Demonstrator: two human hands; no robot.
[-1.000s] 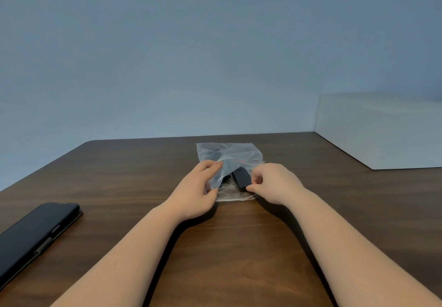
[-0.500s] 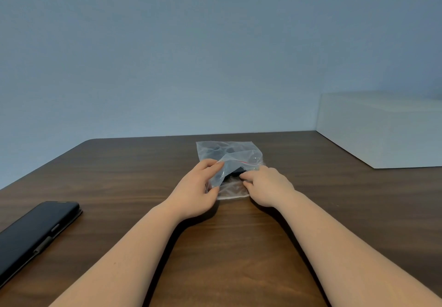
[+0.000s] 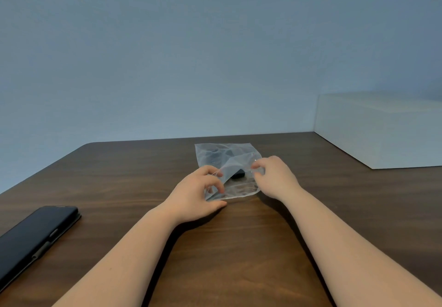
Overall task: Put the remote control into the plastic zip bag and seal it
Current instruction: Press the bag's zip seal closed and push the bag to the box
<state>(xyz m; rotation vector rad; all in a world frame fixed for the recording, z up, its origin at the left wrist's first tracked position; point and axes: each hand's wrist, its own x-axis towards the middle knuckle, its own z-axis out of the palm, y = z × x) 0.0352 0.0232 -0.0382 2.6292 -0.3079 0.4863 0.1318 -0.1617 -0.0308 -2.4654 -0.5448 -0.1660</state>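
A clear plastic zip bag (image 3: 223,156) lies on the dark wooden table (image 3: 239,247) in the middle of the head view. Inside it a black remote control (image 3: 238,174) shows its near end through the open mouth; the rest is veiled by the plastic. My left hand (image 3: 195,195) pinches the bag's near left edge between thumb and fingers. At the right side of the mouth, my right hand (image 3: 275,177) pinches the upper flap and holds it lifted.
A black phone in a case (image 3: 33,237) lies at the left near the table's front. A white box (image 3: 380,130) stands at the back right against the blue wall.
My right hand has let go of the remote, which now lies deeper in the bag, and has moved right to grip the bag's upper flap. My left hand has regripped the left edge.
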